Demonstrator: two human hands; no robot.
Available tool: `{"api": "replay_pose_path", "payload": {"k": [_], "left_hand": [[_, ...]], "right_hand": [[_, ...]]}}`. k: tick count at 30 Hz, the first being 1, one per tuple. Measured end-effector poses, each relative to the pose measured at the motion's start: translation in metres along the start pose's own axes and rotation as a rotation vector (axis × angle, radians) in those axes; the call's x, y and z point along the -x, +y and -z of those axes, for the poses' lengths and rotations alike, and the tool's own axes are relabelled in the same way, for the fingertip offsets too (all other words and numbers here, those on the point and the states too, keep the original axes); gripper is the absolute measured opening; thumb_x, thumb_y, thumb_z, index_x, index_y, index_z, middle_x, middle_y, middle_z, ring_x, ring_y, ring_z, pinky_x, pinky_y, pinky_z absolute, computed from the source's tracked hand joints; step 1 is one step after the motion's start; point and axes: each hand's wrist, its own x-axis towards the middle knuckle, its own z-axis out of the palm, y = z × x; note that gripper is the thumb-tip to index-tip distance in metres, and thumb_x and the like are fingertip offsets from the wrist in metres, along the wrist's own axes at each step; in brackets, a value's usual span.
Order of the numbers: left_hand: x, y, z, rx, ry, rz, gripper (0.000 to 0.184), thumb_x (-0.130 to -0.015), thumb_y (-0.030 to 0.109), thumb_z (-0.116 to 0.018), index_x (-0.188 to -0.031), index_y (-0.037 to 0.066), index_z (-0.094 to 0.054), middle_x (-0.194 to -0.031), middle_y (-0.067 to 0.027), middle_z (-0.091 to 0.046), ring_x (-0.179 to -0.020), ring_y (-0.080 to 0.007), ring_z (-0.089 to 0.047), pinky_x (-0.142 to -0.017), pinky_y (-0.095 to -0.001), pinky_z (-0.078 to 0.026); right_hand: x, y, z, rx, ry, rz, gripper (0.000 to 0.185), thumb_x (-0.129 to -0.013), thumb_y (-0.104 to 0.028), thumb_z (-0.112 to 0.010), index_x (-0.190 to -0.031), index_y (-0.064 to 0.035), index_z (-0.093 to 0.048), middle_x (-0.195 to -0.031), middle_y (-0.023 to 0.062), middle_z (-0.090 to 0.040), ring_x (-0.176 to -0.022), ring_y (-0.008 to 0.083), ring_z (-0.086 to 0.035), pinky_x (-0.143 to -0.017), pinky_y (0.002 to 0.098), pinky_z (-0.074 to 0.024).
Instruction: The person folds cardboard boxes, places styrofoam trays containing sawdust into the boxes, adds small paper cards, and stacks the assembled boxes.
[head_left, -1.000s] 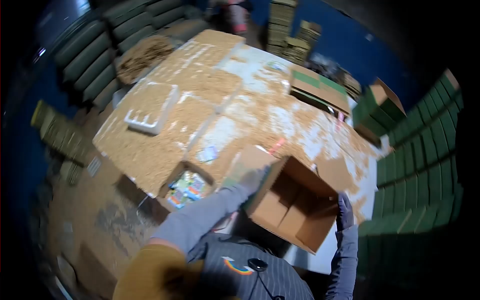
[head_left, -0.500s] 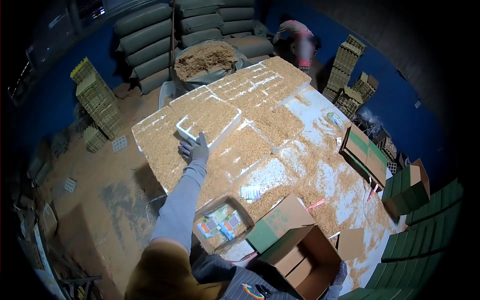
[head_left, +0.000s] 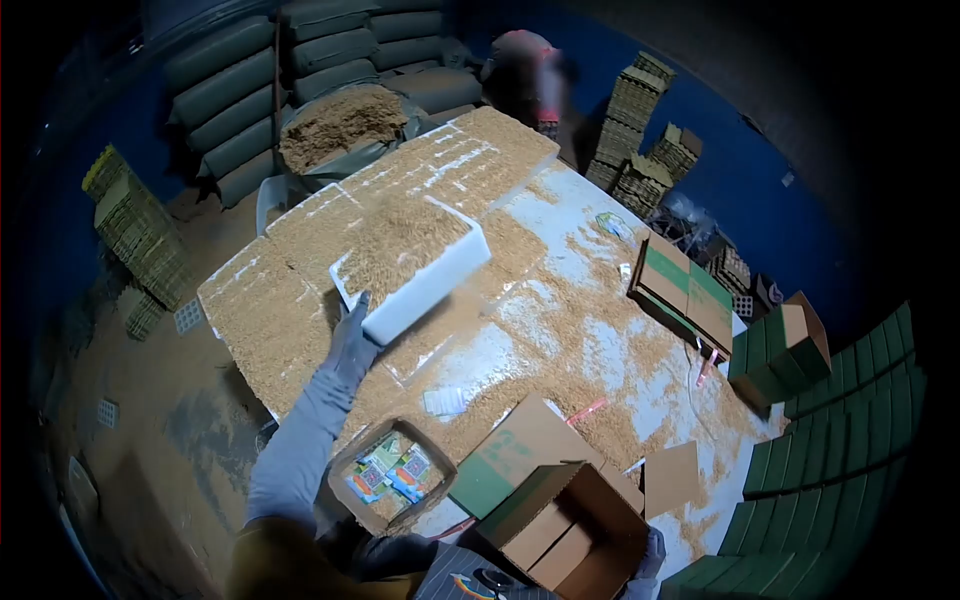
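My left hand (head_left: 354, 342), in a grey glove, grips the near left corner of a white tray (head_left: 430, 290). This tray is tilted, raised at its right side, and heaped with loose tan husk-like filling (head_left: 400, 238). More filled white trays lie under and behind it. At the lower right, my right hand (head_left: 652, 553), also gloved, is against the right side of an open cardboard box (head_left: 550, 552); most of its fingers are hidden. Between my arms stands a smaller carton (head_left: 345, 480) with colourful printed packets (head_left: 400, 472) inside.
Flattened green-and-brown cartons (head_left: 685, 290) lie on the table's right, beside an open box (head_left: 785, 350). Green boxes (head_left: 840, 440) line the right edge. Stacked sacks (head_left: 230, 110), a large sack of filling (head_left: 340, 125) and egg-tray stacks (head_left: 135, 230) stand behind. A person (head_left: 530, 75) bends at the back.
My left hand has lifted and tilted the white tray off the trays beneath, and the filling in it shifts. The view has swung right. The right hand stays at the cardboard box.
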Motion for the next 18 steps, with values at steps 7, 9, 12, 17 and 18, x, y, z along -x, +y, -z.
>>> {"api": "replay_pose_path", "payload": {"k": [7, 9, 12, 17, 18], "left_hand": [[0.158, -0.101, -0.100, -1.100, -0.812, -0.234, 0.068, -0.080, 0.005, -0.053, -0.145, 0.008, -0.033, -0.143, -0.0277, -0.033, -0.126, -0.0413, -0.046, -0.102, -0.0430, -0.043], [0.191, -0.143, -0.121, -1.121, -0.969, -0.198, 0.073, -0.075, -0.001, -0.053, -0.145, 0.011, -0.035, -0.149, -0.0305, -0.020, -0.131, -0.0435, -0.040, -0.105, -0.0419, -0.040], [0.236, -0.200, -0.139, -0.940, -1.003, 0.043, 0.072, -0.082, 0.000, -0.056, -0.146, 0.024, -0.036, -0.156, -0.0257, -0.005, -0.139, -0.0403, -0.029, -0.106, -0.0406, -0.039], [0.256, -0.187, -0.111, -1.157, -0.879, 0.469, 0.079, -0.097, 0.036, -0.054, -0.153, 0.012, -0.004, -0.144, -0.0153, -0.038, -0.126, -0.0170, -0.040, -0.105, -0.0315, -0.036], [0.261, -0.169, -0.107, -1.216, -0.922, 0.332, 0.080, -0.097, 0.037, -0.054, -0.153, 0.013, -0.003, -0.140, -0.0162, -0.042, -0.122, -0.0184, -0.045, -0.103, -0.0333, -0.038]], "right_hand": [[-0.028, -0.030, 0.004, 0.105, 0.025, 0.092, 0.033, -0.094, -0.027, -0.055, -0.106, 0.0026, -0.065, -0.096, 0.0069, -0.066, -0.089, 0.0131, -0.059, -0.081, 0.0280, -0.0472], [-0.031, -0.040, 0.009, 0.126, 0.003, 0.113, 0.031, -0.094, -0.025, -0.055, -0.105, 0.0024, -0.065, -0.097, 0.0072, -0.066, -0.089, 0.0142, -0.059, -0.082, 0.0286, -0.0476], [-0.028, -0.049, 0.016, 0.092, -0.044, 0.116, 0.029, -0.095, -0.023, -0.054, -0.104, 0.0021, -0.065, -0.097, 0.0076, -0.066, -0.091, 0.0157, -0.060, -0.083, 0.0294, -0.0482], [-0.017, -0.045, 0.015, -0.206, -0.210, 0.010, 0.026, -0.095, -0.019, -0.053, -0.102, 0.0016, -0.065, -0.099, 0.0083, -0.067, -0.093, 0.0184, -0.061, -0.085, 0.0308, -0.0492], [-0.022, -0.035, 0.009, -0.337, -0.243, -0.024, 0.025, -0.095, -0.019, -0.052, -0.102, 0.0015, -0.065, -0.099, 0.0084, -0.067, -0.094, 0.0189, -0.062, -0.086, 0.0310, -0.0494]]}}
